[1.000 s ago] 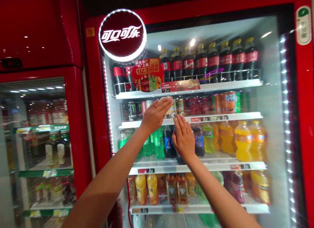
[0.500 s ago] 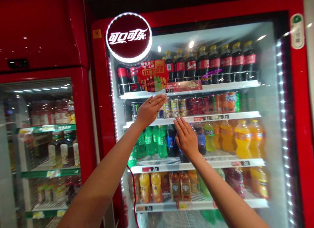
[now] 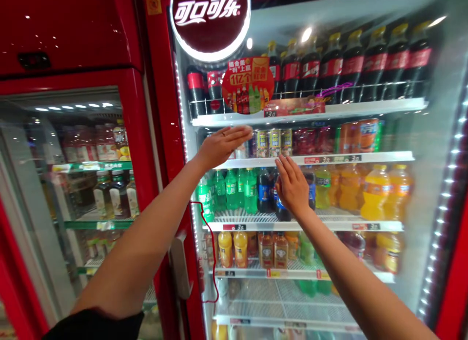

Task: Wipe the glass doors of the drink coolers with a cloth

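Note:
Both arms reach toward a red drinks fridge [image 3: 161, 106] with a glass front. My left hand [image 3: 224, 144] is flat, fingers stretched out to the right, in front of the can shelf; nothing is in it. A ring shows on one finger. Lower and to the right, my right hand [image 3: 292, 184] points up and left with fingers straight, also holding nothing. Behind it stand dark bottles with blue labels [image 3: 263, 191]. Yellow cans [image 3: 274, 142] show between the two hands. I cannot tell whether either hand touches the glass.
Cola bottles [image 3: 332, 62] line the top shelf, orange soda bottles [image 3: 376, 191] the third. A round lit sign [image 3: 210, 21] hangs at the upper left. The fridge's handle [image 3: 181, 266] is low on the left, near a red cord [image 3: 214, 252]. Another fridge [image 3: 133, 116] stands left.
The view has moved closer and tilted down, so the fridge looks larger and its lower shelf and handle show. My left hand has turned more level. Both hands stay outstretched.

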Tool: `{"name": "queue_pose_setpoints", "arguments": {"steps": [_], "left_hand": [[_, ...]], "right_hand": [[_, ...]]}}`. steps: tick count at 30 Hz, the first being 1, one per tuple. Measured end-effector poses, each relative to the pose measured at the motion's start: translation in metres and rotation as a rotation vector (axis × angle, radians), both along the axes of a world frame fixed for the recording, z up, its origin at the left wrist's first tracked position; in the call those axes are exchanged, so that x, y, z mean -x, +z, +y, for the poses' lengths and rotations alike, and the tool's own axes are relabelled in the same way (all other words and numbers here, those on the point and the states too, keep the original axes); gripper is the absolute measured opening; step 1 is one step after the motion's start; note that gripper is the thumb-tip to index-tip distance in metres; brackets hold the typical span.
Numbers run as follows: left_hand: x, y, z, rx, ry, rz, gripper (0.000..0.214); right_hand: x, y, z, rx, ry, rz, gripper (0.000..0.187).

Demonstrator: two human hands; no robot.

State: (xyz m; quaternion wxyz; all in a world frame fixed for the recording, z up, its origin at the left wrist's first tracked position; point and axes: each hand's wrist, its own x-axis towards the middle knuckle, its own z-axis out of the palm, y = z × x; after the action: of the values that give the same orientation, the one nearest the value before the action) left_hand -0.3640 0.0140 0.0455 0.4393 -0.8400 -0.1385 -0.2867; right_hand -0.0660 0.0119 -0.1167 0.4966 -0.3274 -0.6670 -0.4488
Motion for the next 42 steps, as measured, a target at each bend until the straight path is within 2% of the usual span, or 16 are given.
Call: {"name": "queue_pose_setpoints", "arguments": {"steps": [2, 5, 8, 10, 12, 16, 19, 21, 24, 27, 29, 32, 35, 39, 42], "left_hand": [[-0.001, -0.003, 0.002, 0.014, 0.006, -0.120, 0.079], [-0.009, -0.026, 0.002, 0.019, -0.003, -0.256, 0.086], [-0.010, -0.051, -0.001, 0.026, 0.000, -0.218, 0.079], [-0.004, -0.058, -0.003, 0.017, 0.011, -0.153, 0.071], [0.005, -0.053, -0.004, -0.002, 0.013, -0.068, 0.063], [0.024, -0.027, -0.003, -0.030, -0.018, 0.094, 0.056], [0.027, -0.018, -0.001, -0.038, -0.035, 0.053, 0.062], [0.024, -0.023, 0.001, -0.040, -0.033, -0.077, 0.066], [0.014, -0.042, 0.004, -0.035, -0.015, -0.289, 0.070], [0.013, -0.053, 0.004, -0.031, 0.000, -0.284, 0.072], [0.021, -0.048, 0.003, -0.042, 0.003, -0.175, 0.072], [0.036, -0.031, 0.001, -0.062, 0.003, -0.024, 0.071], [0.037, -0.021, 0.001, -0.072, 0.007, -0.112, 0.075], [0.011, -0.035, 0.005, -0.065, -0.017, -0.424, 0.086], [-0.011, -0.046, 0.006, -0.049, 0.017, -0.449, 0.086]], "right_hand": [[0.005, 0.002, -0.002, 0.010, -0.002, 0.028, 0.084], [0.023, 0.008, -0.006, 0.038, 0.013, 0.082, 0.083], [0.051, 0.013, -0.008, 0.033, 0.051, 0.103, 0.084], [0.070, 0.013, -0.005, 0.015, 0.067, 0.114, 0.084], [0.084, 0.012, -0.001, 0.004, 0.075, 0.122, 0.084], [0.095, 0.005, 0.007, 0.008, 0.071, 0.108, 0.083], [0.094, 0.002, 0.009, -0.009, 0.064, 0.094, 0.083], [0.093, 0.002, 0.009, -0.013, 0.059, 0.078, 0.083], [0.094, 0.002, 0.008, -0.005, 0.046, 0.061, 0.083], [0.094, 0.003, 0.008, -0.020, 0.036, 0.051, 0.084], [0.094, 0.003, 0.008, -0.033, 0.035, 0.048, 0.084], [0.094, 0.003, 0.007, -0.025, 0.035, 0.053, 0.084], [0.093, 0.003, 0.005, -0.014, 0.045, 0.054, 0.084], [0.094, 0.003, 0.005, -0.029, 0.051, 0.062, 0.084], [0.095, 0.003, 0.005, -0.051, 0.065, 0.090, 0.083]]}}
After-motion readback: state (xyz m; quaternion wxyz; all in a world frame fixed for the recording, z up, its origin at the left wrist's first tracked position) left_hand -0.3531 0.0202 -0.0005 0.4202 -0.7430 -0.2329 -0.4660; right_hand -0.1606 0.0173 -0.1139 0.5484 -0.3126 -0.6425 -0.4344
